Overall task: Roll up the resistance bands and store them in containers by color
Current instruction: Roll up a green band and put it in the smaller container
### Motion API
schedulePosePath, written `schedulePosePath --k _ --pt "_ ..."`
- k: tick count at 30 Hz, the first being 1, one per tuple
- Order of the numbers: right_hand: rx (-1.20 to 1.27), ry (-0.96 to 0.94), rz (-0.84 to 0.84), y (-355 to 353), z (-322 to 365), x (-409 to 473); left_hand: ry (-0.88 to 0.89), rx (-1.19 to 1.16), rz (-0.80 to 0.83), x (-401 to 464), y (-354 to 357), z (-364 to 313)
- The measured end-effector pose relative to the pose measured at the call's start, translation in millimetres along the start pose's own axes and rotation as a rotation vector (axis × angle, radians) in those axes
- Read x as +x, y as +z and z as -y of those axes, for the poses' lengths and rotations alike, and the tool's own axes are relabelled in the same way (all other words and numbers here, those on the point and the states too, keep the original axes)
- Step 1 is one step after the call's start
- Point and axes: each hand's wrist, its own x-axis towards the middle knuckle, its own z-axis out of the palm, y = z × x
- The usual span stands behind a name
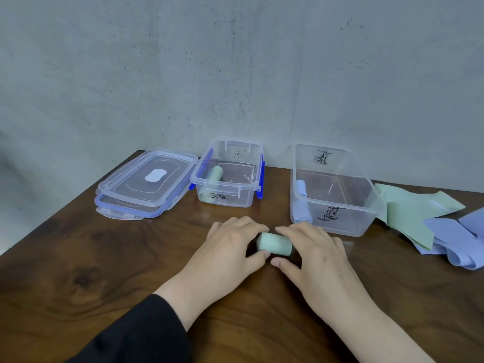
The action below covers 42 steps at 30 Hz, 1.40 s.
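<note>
Both hands grip one green roll on the table: left hand pinches its L end, right hand its R end, thumbs on the near side, prob. to keep the wraps tight. Roll lies flat, long axis L-R across the view, ends toward each palm. Small box w/ a green roll inside sits behind, big box w/ a blue roll to the R, so colours stay apart. Loose bands lie far R, not yet rolled. Lids stacked far L.
</note>
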Motion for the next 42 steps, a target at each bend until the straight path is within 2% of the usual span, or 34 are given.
schedulePosePath --k 4,7,12,20,26,31,36,39,42 --pt "0.148 -0.011 0.036 -3.2 2.2 1.3 -0.017 -0.144 -0.063 -4.0 -10.2 -4.3" --pt "0.283 0.029 0.084 -4.6 1.9 -2.3 0.075 -0.108 -0.086 -5.1 -16.6 -6.8" --pt "0.307 0.027 0.107 -3.0 -1.3 -0.6 0.112 -0.11 -0.011 -2.8 -15.4 -1.1" --pt "0.352 0.082 0.137 -4.1 -0.1 -2.5 -0.005 -0.247 0.07 -6.0 -15.7 -3.2" --pt "0.602 0.122 0.072 -11.2 6.7 -2.0 -0.14 -0.571 0.017 -6.9 -19.6 -11.1" --pt "0.56 0.037 0.072 -13.8 13.7 -2.6 -0.238 -0.862 -0.003 -7.4 -24.1 -14.4" --pt "0.665 0.026 -0.018 -8.8 14.6 -2.7 -0.334 -1.147 0.007 -5.2 -16.4 -11.3" --pt "0.811 0.087 -0.059 -5.1 19.5 -2.5 -0.378 -1.259 -0.005 -3.7 -11.6 -9.1" --pt "0.858 0.078 -0.107 -4.2 25.0 -2.7 -0.387 -1.338 -0.012 -3.4 -10.0 -11.7"
